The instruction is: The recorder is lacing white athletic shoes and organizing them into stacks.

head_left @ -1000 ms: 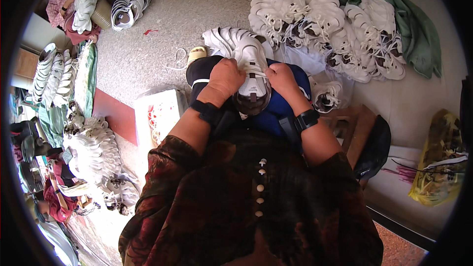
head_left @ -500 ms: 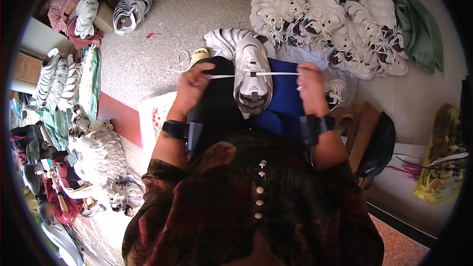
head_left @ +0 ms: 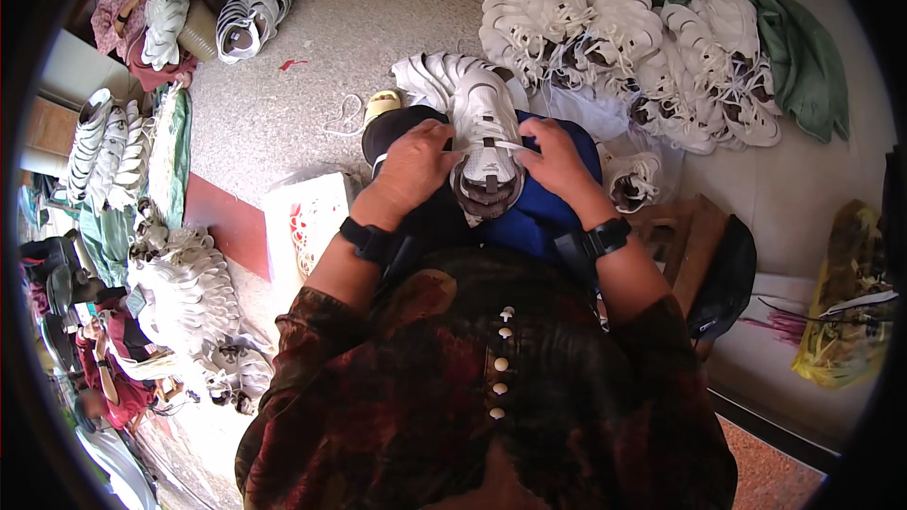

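A white shoe upper point(head_left: 487, 106) with a dark collar rests between my knees, its dark heel end nearest me. It lies at the near end of a curved row of nested white uppers point(head_left: 430, 77). Across its tongue runs a flat white shoelace point(head_left: 510, 144). My left hand point(head_left: 416, 166) is closed on the lace's left part, beside the upper. On the other side, my right hand point(head_left: 559, 166) pinches the lace's right part close to the upper's edge. The fingertips of both hands are partly hidden.
Heaped white uppers point(head_left: 567, 19) lie ahead on the right, by green cloth point(head_left: 803, 66). A bag with red bits point(head_left: 312, 217) stands left of my knee. A wooden stool point(head_left: 694, 236) is at my right. Other people sit at the left among more uppers point(head_left: 189, 288).
Both hands have moved inward, from wide apart with the lace stretched straight to close beside the upper. The upper has stayed in place.
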`<action>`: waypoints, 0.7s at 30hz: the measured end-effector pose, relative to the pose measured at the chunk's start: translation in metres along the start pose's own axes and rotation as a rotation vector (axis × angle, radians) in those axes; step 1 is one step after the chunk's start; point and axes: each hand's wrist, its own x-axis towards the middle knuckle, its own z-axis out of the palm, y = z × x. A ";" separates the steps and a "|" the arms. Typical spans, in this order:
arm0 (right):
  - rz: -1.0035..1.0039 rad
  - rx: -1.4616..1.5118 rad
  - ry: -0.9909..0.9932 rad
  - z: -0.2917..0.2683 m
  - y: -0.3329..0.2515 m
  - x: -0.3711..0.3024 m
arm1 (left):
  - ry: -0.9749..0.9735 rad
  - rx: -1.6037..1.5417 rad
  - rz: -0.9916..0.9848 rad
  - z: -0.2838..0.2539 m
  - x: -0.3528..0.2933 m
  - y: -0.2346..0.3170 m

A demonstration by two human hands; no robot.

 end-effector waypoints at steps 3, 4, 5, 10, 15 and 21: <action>0.095 -0.086 -0.185 0.011 -0.011 0.015 | -0.210 0.105 -0.094 0.024 0.013 0.007; 0.038 -0.131 -0.167 0.011 -0.014 0.019 | -0.187 0.115 -0.115 0.030 0.015 0.008; 0.039 -0.129 -0.168 0.012 -0.011 0.022 | -0.165 0.126 -0.137 0.034 0.016 0.007; -0.221 -0.425 -0.195 0.003 -0.006 0.040 | -0.050 0.215 -0.110 0.031 0.029 -0.003; -0.272 -0.497 -0.215 0.001 0.002 0.030 | -0.099 0.141 -0.151 0.024 0.028 -0.004; -0.047 0.005 -0.100 0.006 0.003 0.016 | -0.131 0.053 -0.176 0.028 0.012 0.012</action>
